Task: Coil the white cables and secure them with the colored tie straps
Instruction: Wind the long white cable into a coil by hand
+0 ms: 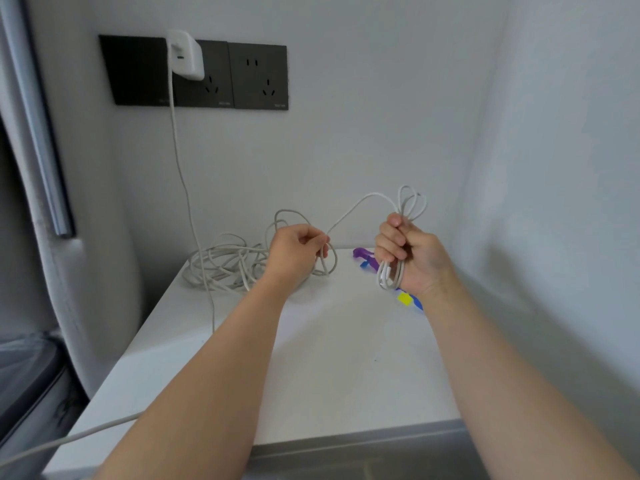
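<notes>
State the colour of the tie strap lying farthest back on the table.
The strap is purple, clearest in the head view.

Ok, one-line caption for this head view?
Right hand grips a partly wound white cable coil while left hand pinches the slack; colored tie straps lie on the table.

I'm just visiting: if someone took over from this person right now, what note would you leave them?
The right hand grips a small coil of white cable, a few loops wound.
The left hand pinches the loose strand running to it.
More white cable lies in a tangled pile at the back left of the table.
The tie straps lie on the table by the right hand, unused.
Left: finish winding, strap the coil, then tackle the pile.
</notes>
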